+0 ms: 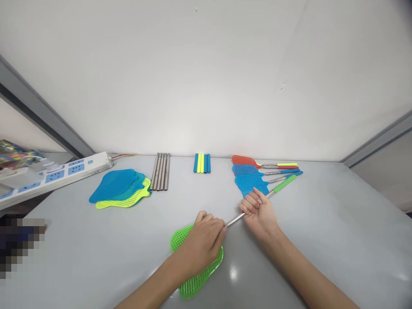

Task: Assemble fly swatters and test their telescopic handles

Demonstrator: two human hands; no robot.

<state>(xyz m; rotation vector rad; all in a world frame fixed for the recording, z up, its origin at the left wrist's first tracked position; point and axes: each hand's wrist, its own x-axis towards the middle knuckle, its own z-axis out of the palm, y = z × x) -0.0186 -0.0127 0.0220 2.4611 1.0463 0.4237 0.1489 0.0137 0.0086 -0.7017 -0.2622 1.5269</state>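
While your two hands work at the centre of the clock, one green fly swatter [198, 283] lies under them, its head toward 7 o'clock and its grip [285, 183] toward 2. Your left hand [207, 238] is clenched about its neck, covering much of the head; your right hand [259, 212] is closed around its metal shaft [236, 219].

At 1 o'clock you have four assembled swatters [251, 181], counted by their handles: one yellow, one red, two blue. At 11 there are five loose sleeves [202, 163], three blue and two yellow. At 10 you can count five metal rods [160, 171], side by side. Between 9 and 10 are loose swatter heads [116, 184], at least two blue and one yellow; the overlap hides their exact number. Farther that way, one white power strip [103, 160] occupies the edge of the tabletop [337, 214].

Your right hand partly hides the nearest assembled blue head; whether they touch, I cannot tell.
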